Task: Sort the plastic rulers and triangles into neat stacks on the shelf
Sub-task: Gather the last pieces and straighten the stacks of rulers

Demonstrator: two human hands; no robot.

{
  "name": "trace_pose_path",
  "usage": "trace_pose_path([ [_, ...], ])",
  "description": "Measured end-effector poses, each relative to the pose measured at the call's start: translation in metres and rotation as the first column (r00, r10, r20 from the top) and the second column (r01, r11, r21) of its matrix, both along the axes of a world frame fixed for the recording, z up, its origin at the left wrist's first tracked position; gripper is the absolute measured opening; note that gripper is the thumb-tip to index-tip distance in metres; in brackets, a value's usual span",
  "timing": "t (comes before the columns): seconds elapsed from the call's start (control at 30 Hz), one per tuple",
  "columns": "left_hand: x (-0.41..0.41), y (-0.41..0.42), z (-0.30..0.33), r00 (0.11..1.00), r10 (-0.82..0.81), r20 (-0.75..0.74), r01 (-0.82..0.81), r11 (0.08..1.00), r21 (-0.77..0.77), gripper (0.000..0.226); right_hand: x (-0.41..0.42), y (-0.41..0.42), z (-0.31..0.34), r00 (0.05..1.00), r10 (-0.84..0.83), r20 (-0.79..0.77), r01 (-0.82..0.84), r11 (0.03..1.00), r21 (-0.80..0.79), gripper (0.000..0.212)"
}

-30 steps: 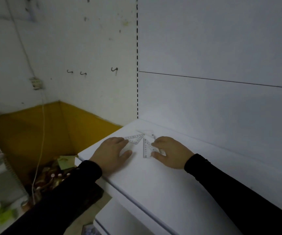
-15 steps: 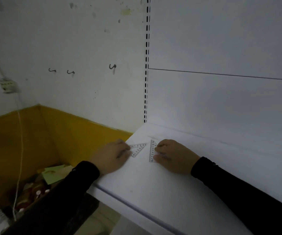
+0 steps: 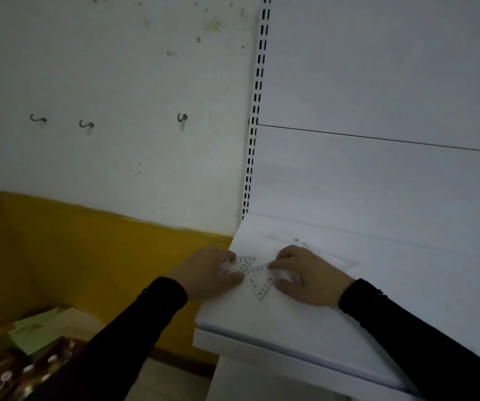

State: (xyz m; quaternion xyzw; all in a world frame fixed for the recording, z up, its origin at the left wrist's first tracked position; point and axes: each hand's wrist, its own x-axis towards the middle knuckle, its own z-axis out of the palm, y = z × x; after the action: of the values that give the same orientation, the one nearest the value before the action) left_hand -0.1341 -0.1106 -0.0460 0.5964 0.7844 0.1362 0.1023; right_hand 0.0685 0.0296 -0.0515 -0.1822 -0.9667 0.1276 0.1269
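So, head view only. Both hands work at the left end of the white shelf (image 3: 348, 328), close to its corner by the slotted upright (image 3: 257, 91).

Left hand (image 3: 207, 274): fingers curled over a clear plastic triangle (image 3: 240, 264), thumb under its near edge. It looks like a pinch that keeps the piece flat on the shelf so it can slide rather than lift.

Right hand (image 3: 305, 274): fingertips curled onto the right side of a second triangle (image 3: 261, 282), which points toward the shelf's front edge. The two triangles touch or slightly overlap at the middle; I cannot tell which lies on top.

Likely reason for the two-handed hold: clear, thin, slippery pieces are easier to square up by pushing the edges together than by picking them up.

A faint outline of another clear piece (image 3: 345, 263) lies just behind the right hand; too faint to tell ruler from triangle.

Stack not formed yet. Working near the shelf's end risks a piece sliding off toward the clutter below (image 3: 30, 357).
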Motion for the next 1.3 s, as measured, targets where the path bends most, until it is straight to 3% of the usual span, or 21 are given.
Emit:
trace_pose_path([
  [0.13,-0.004,-0.006,0.003,0.997,-0.013,0.079,0.015,1.000,-0.020,0.064,-0.006,0.002,0.002,0.999,-0.026,-0.021,0.025,1.000,-0.014,0.036],
  [0.27,-0.004,-0.010,0.005,0.995,0.030,0.096,-0.030,1.000,-0.004,0.065,-0.017,0.008,0.007,0.994,-0.090,0.057,0.091,0.996,-0.009,0.048],
  [0.4,-0.008,-0.016,0.010,0.988,0.087,0.129,-0.092,0.995,0.028,0.063,-0.030,0.011,0.010,0.989,-0.113,0.100,0.120,0.990,-0.070,0.045],
  [0.53,-0.015,-0.023,0.008,0.982,0.155,0.110,-0.154,0.988,-0.017,0.075,-0.046,0.008,0.009,0.993,-0.097,0.070,0.102,0.993,-0.067,0.044],
  [0.7,-0.024,-0.041,0.004,0.960,0.241,0.144,-0.250,0.967,0.049,0.073,-0.067,0.004,0.011,0.996,-0.065,0.065,0.072,0.992,-0.101,0.046],
  [1.0,-0.044,-0.079,0.003,0.937,0.316,0.146,-0.329,0.941,0.077,0.075,-0.109,-0.005,0.019,0.968,0.077,0.238,-0.053,0.993,-0.103,0.051],
  [1.3,-0.047,-0.086,0.007,0.945,0.276,0.177,-0.314,0.917,0.246,0.069,-0.110,-0.015,0.007,0.997,0.055,0.062,-0.050,0.996,-0.078,0.046],
])
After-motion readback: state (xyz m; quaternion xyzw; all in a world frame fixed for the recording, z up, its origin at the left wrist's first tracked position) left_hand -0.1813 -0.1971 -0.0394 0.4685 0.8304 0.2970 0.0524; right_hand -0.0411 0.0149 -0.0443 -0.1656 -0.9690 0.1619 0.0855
